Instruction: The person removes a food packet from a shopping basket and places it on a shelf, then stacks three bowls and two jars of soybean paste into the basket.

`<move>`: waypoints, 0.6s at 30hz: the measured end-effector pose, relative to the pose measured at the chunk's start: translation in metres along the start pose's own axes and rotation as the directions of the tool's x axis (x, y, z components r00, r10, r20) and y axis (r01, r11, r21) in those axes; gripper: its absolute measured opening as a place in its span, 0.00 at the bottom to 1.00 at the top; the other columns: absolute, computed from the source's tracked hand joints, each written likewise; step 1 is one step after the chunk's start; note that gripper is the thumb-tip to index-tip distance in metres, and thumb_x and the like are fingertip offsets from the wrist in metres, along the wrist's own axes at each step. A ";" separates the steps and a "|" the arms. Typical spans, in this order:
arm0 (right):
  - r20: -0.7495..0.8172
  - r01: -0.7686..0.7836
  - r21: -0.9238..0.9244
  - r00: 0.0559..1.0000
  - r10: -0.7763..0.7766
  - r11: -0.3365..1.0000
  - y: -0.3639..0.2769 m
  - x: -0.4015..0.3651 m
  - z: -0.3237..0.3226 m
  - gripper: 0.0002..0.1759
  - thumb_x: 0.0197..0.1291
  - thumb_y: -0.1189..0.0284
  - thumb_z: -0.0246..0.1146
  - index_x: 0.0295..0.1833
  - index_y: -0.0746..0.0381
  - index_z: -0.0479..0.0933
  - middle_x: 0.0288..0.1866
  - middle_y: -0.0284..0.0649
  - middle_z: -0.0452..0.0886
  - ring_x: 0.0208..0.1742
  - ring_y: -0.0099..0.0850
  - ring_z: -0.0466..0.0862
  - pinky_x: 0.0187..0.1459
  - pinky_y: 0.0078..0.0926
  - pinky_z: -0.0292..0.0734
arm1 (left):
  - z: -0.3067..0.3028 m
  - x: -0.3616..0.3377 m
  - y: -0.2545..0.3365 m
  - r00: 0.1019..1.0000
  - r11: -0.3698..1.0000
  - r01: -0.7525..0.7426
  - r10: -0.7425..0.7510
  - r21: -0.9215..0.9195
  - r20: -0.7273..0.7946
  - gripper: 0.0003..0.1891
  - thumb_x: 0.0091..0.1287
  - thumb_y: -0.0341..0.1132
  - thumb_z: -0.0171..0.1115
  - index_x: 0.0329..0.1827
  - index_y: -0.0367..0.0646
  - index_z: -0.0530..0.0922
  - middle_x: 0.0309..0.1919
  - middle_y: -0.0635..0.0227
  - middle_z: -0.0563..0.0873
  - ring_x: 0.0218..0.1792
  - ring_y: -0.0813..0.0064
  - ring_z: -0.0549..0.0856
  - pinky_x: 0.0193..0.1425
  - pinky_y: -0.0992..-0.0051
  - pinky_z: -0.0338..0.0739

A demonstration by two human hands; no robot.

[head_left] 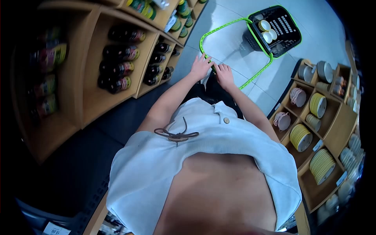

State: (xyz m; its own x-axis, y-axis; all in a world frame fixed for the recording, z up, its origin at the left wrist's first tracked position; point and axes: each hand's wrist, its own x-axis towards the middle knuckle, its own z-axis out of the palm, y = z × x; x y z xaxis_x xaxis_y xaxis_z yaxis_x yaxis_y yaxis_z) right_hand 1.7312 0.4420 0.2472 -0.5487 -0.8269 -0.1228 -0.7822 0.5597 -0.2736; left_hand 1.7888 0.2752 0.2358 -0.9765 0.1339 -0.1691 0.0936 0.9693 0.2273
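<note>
A black shopping basket (291, 33) with a bright green rim rests on the floor ahead and to the right. Its long green handle (206, 36) stretches back in a loop toward my body. On the near end of that loop lies my left hand (201, 67), its fingers curled over the green bar. Just beside it, my right hand (224, 76) grips the same bar, partly covering it. Inside the basket sit several small round containers (266, 31) with pale tops.
To the left, wooden shelves (90, 74) carry dark bottles (121, 53) with colourful labels. Wooden compartments (329, 121) on the right hold yellow-striped stacked dishes (300, 138) and pink-white cups (297, 96). Pale floor tiles (227, 11) run between both displays.
</note>
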 end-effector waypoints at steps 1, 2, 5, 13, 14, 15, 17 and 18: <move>-0.025 0.033 -0.005 0.999 -0.033 0.999 -0.013 0.005 -0.003 0.29 0.48 0.70 0.63 0.59 0.59 0.66 0.45 0.42 0.74 0.53 0.39 0.72 0.53 0.37 0.65 | -0.002 -0.012 -0.005 0.996 0.986 0.088 -0.083 -0.144 0.042 0.27 0.57 0.33 0.60 0.62 0.54 0.68 0.61 0.64 0.71 0.65 0.56 0.66 0.66 0.53 0.61; -0.044 0.062 -0.006 0.997 -0.062 0.998 -0.028 0.006 -0.004 0.30 0.47 0.71 0.63 0.59 0.59 0.66 0.45 0.42 0.73 0.53 0.39 0.72 0.54 0.37 0.64 | -0.003 -0.025 -0.010 0.983 0.942 0.178 -0.156 -0.285 0.099 0.27 0.56 0.33 0.61 0.62 0.52 0.68 0.61 0.63 0.71 0.64 0.56 0.67 0.65 0.55 0.62; -0.107 0.181 0.014 0.978 -0.178 0.983 -0.067 0.023 -0.018 0.30 0.47 0.71 0.63 0.59 0.60 0.67 0.46 0.43 0.72 0.54 0.40 0.71 0.58 0.38 0.63 | -0.024 -0.077 -0.025 0.940 0.817 0.252 -0.334 -0.519 -0.070 0.27 0.56 0.33 0.63 0.61 0.48 0.68 0.57 0.58 0.72 0.60 0.56 0.71 0.62 0.61 0.67; -0.180 0.159 0.325 0.978 -0.104 0.932 -0.144 0.065 -0.011 0.27 0.47 0.70 0.63 0.55 0.62 0.67 0.45 0.45 0.72 0.51 0.43 0.71 0.52 0.39 0.67 | -0.119 -0.037 -0.103 0.604 0.736 0.232 -0.622 -0.636 -0.499 0.11 0.58 0.30 0.60 0.43 0.39 0.78 0.36 0.58 0.82 0.44 0.58 0.80 0.52 0.65 0.73; -0.185 0.149 0.367 0.979 -0.085 0.918 -0.144 0.064 -0.006 0.27 0.47 0.70 0.64 0.55 0.63 0.68 0.46 0.46 0.72 0.51 0.44 0.71 0.51 0.39 0.68 | -0.133 -0.036 -0.098 0.590 0.644 0.238 -0.690 -0.727 -0.418 0.07 0.58 0.31 0.59 0.39 0.42 0.80 0.36 0.60 0.83 0.46 0.57 0.78 0.51 0.63 0.73; -0.175 0.133 0.416 0.982 -0.065 0.900 -0.148 0.059 -0.004 0.26 0.47 0.69 0.64 0.54 0.63 0.68 0.46 0.47 0.72 0.51 0.45 0.71 0.49 0.39 0.69 | -0.134 -0.035 -0.095 0.571 0.625 0.223 -0.706 -0.748 -0.420 0.06 0.59 0.31 0.59 0.38 0.41 0.80 0.35 0.61 0.83 0.42 0.60 0.80 0.48 0.65 0.74; -0.159 0.138 0.452 0.985 -0.073 0.881 -0.143 0.054 -0.007 0.24 0.49 0.69 0.64 0.53 0.63 0.69 0.44 0.47 0.73 0.49 0.45 0.73 0.49 0.40 0.69 | -0.132 -0.034 -0.085 0.604 0.571 0.181 -0.707 -0.801 -0.368 0.06 0.59 0.31 0.60 0.38 0.41 0.80 0.33 0.61 0.84 0.38 0.62 0.82 0.45 0.67 0.76; -0.117 0.102 0.481 0.992 -0.052 0.871 -0.139 0.049 -0.013 0.24 0.49 0.69 0.64 0.53 0.62 0.69 0.43 0.46 0.73 0.49 0.45 0.73 0.48 0.40 0.70 | -0.130 -0.034 -0.077 0.617 0.611 0.140 -0.669 -0.779 -0.415 0.06 0.59 0.30 0.61 0.37 0.41 0.80 0.30 0.61 0.84 0.33 0.65 0.83 0.40 0.69 0.77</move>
State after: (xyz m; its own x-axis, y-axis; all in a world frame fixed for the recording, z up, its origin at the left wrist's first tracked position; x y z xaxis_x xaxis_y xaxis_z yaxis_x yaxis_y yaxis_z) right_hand 1.8089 0.3248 0.2918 -0.5377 -0.8431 0.0039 -0.5958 0.3768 -0.7092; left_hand 1.7897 0.1698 0.3486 -0.7454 -0.6515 0.1412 -0.2305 0.4505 0.8625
